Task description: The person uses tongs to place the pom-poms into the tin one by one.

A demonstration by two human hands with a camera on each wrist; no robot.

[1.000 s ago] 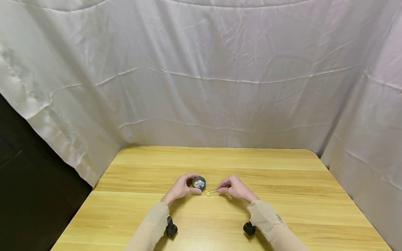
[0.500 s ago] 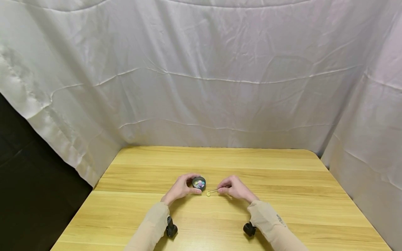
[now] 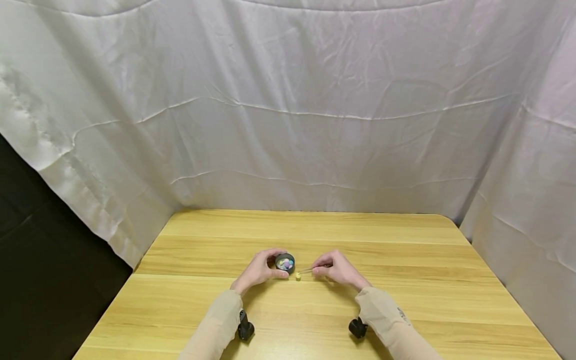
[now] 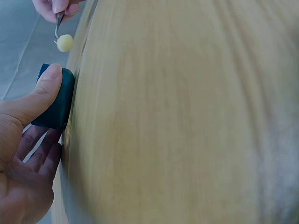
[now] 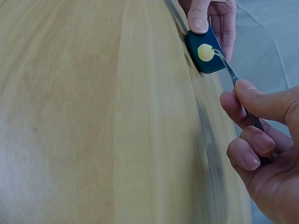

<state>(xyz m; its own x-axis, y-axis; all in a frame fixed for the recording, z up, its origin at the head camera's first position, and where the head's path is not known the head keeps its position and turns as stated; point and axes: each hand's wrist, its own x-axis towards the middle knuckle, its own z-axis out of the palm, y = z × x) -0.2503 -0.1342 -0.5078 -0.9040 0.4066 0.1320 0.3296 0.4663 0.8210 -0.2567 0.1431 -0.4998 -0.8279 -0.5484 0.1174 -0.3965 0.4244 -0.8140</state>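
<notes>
A small dark round bowl (image 3: 293,269) stands on the table, with several pastel pom-poms (image 3: 286,263) inside it. My left hand (image 3: 258,271) grips its side, thumb towards me and fingers round the far side; the left wrist view shows the thumb on the dark teal wall of the bowl (image 4: 64,100). Metal tweezers (image 5: 230,71) with bent tips are pinched in my right hand (image 3: 340,272). Between their tips is a pale yellow pom-pom (image 5: 205,52), just off the table and beside the right side of the bowl.
The wooden table (image 3: 310,230) reaches back to a pale hanging curtain (image 3: 288,150), which also runs along both sides. Dark cloth (image 3: 45,260) hangs at the left. A black wrist camera (image 3: 245,327) is worn below each hand.
The yellow pom-pom lay on the table at the tweezers' tips; now it is lifted slightly. My right hand has barely moved, and the left hand and bowl stay still.
</notes>
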